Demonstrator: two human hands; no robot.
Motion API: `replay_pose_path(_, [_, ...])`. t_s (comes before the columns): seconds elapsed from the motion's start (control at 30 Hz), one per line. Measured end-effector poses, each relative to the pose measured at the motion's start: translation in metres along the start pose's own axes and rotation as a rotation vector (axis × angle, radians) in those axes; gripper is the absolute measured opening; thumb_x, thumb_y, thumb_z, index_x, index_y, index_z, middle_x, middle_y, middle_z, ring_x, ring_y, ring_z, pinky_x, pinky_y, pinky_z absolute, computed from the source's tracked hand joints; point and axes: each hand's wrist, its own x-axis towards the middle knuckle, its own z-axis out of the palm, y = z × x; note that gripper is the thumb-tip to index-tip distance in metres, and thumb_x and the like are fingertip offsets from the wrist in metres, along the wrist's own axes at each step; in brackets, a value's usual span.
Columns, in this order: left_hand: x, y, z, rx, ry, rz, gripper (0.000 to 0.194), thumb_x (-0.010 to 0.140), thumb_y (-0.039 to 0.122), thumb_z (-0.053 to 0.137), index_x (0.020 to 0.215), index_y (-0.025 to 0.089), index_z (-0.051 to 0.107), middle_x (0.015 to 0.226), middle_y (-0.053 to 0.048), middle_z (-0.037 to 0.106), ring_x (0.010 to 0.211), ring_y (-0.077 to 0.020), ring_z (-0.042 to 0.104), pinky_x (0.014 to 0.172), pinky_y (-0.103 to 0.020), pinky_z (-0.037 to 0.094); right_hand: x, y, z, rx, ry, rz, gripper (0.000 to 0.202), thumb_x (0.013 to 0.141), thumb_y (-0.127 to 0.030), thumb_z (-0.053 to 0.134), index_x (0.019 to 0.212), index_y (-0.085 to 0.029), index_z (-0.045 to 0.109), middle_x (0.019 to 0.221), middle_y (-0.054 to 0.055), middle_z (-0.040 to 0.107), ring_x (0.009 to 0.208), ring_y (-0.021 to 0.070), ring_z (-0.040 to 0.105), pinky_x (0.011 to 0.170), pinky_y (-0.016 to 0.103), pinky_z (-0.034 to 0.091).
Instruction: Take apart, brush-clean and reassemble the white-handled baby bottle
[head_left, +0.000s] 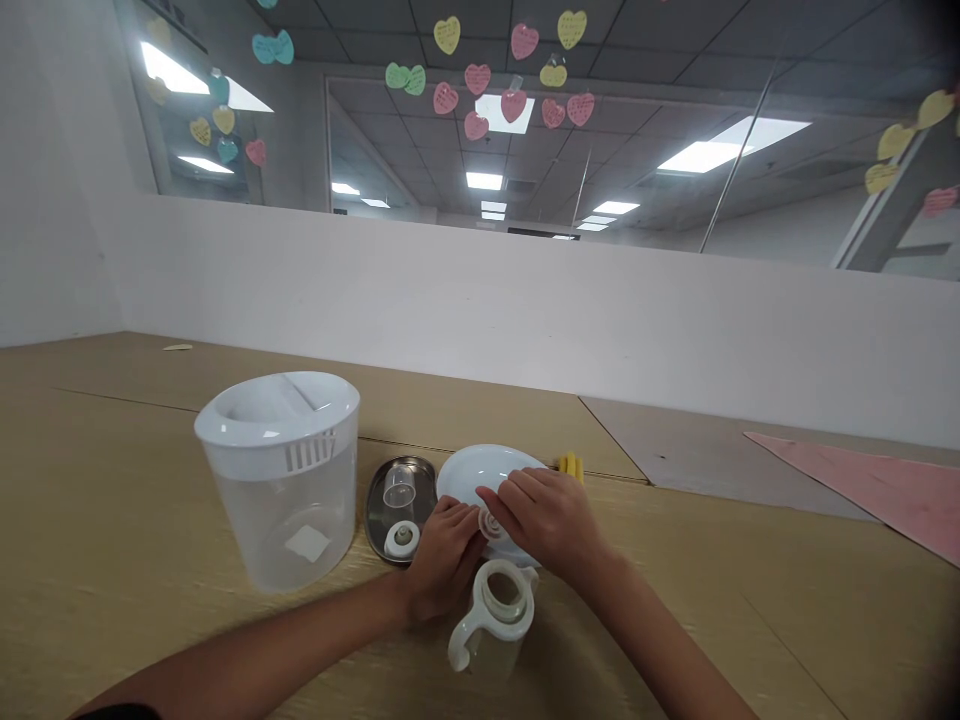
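Between my two hands is a small clear round part [491,524], with fingers of both hands around it. My left hand [444,560] is closed on its left side. My right hand [551,515] grips it from the right, thumb bent toward it. They are over a white plate [480,466]. Just below my hands stands a clear bottle with a white handled collar [517,625], its mouth open upward. To the left, a metal tray [379,515] holds a clear cap [400,486] and a white ring with a teat [402,540].
A large clear container with a white lid [281,480] stands on the table [112,520] at the left. Something yellow [571,466] lies behind my right hand. A pink sheet [885,485] is at the far right. A white wall [450,310] rises behind the table.
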Motion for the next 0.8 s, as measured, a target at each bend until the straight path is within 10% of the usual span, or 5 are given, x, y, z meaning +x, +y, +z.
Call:
replay_pose_path(0.33, [-0.002, -0.006, 0.001, -0.003, -0.013, 0.022, 0.032, 0.092, 0.021, 0.023, 0.078, 0.017, 0.051, 0.078, -0.004, 0.063, 0.071, -0.015, 0.056, 0.069, -0.032, 0.037, -0.009, -0.001, 0.014, 0.246, -0.381, 0.205, 0.058, 0.095, -0.043, 0.027, 0.049, -0.015, 0.049, 0.045, 0.0, 0.049, 0.042, 0.0069, 0.03, 0.049, 0.026, 0.012])
replay_pose_path(0.8, [-0.002, -0.002, 0.002, 0.027, 0.006, 0.088, 0.037, 0.094, 0.028, 0.024, 0.078, 0.016, 0.056, 0.072, -0.004, 0.062, 0.068, -0.0152, 0.055, 0.069, -0.031, 0.04, -0.006, -0.003, 0.008, 0.241, -0.076, 0.091, 0.051, 0.093, -0.033, 0.036, 0.046, -0.015, 0.042, 0.04, -0.003, 0.041, 0.041, 0.0064, 0.026, 0.048, 0.024, 0.014])
